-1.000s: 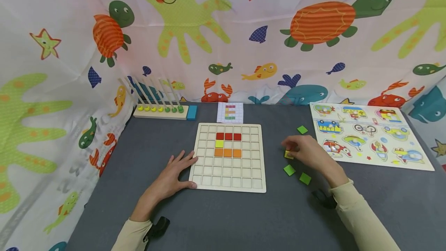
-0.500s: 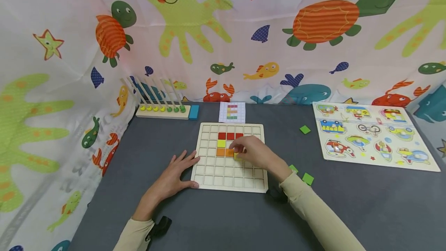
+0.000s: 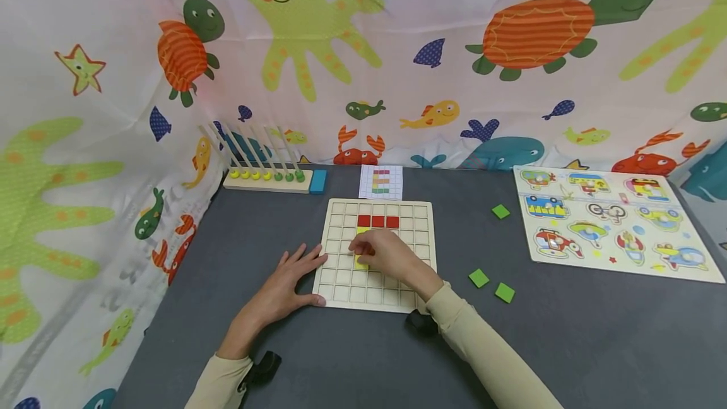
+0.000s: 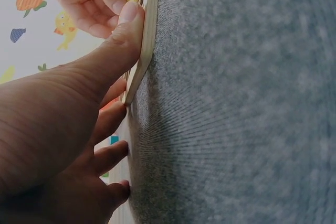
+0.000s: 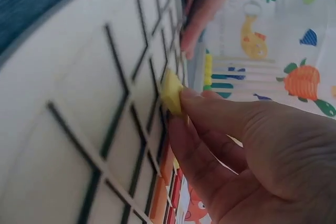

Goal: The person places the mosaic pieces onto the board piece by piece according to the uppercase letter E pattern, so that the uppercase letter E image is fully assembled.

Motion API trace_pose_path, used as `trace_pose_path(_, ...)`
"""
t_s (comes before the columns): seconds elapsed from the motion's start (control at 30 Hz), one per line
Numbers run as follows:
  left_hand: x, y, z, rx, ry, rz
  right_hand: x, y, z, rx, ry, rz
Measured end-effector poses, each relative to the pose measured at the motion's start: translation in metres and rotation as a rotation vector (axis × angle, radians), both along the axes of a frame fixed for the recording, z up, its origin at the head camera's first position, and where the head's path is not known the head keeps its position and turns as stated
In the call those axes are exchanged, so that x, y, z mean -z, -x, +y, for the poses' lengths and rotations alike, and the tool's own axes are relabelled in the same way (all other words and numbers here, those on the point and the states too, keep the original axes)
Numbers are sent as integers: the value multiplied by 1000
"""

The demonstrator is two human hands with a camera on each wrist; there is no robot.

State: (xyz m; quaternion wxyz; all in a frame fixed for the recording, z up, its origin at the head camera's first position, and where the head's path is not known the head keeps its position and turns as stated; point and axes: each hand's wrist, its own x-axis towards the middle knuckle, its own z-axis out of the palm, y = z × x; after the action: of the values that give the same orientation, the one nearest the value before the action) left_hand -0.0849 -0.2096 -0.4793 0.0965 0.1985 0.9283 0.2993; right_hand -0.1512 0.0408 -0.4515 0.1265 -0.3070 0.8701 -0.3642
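Note:
My right hand [image 3: 386,256] pinches a small yellow square tile [image 5: 171,93] between thumb and fingers, tilted close over the wooden grid board [image 3: 335,295]. My left hand [image 3: 286,283] rests spread at the board's left side, its thumb and fingertips against the edge. Three red tiles [image 3: 378,221] fill a row near the top of the grid. Another yellow tile [image 3: 362,230] lies just below the leftmost red one, partly covered by the right hand. Orange tiles [image 5: 159,199] show in the right wrist view; in the head view the right hand hides them.
Three green tiles [image 3: 479,278] lie on the dark table right of the board. A paper card [image 3: 381,182] with a coloured pattern is behind the board. A peg rack with beads [image 3: 267,182] stands back left, a vehicle puzzle [image 3: 619,226] back right.
My right hand has picked the yellow tile off the table at right, carried it left onto the board, and now holds it further left, below the orange row. The left hand stays put.

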Motion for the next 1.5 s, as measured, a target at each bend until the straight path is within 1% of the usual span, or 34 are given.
trace_pose_path(0.33, 1, 0, -1, -14, 3, -19, 6, -2, -4, 6, -36, 49)
trace_pose_path(0.5, 1, 0, 0, -12, -6, -13, 0, -5, 6, 21, -25, 69)
trace_pose_path(0.63, 1, 1, 2, -6, -13, -2, -10, -9, 31, 33, -16, 112)
trace_pose_path(0.7, 1, 1, 2, -5, -13, 5, -14, -11, 49, 36, -21, 140)
trace_pose_path(0.8, 0, 2, 1, -2, -9, 6, -18, -15, 78, 60, -45, 158)
trace_pose_path(0.83, 0, 2, 1, -1, -7, 4, -18, -17, 88, 70, -55, 164)
trace_pose_path(1.0, 1, 0, 2, 3, 0, -2, -14, -29, 135, 161, -130, 130)
trace_pose_path(1.13, 1, -2, 1, 2, 5, -6, -9, -41, 165, 178, -142, 115)
trace_pose_path(1.3, -1, -1, 1, -2, 8, -6, -7, -49, 187, 149, -156, 64)
trace_pose_path(1.4, -1, 0, 1, 1, 12, -7, -6, -50, 192, 139, -158, 58)
trace_pose_path(1.5, 0, 0, 1, 9, 12, -12, -5, -51, 194, 145, -139, 55)
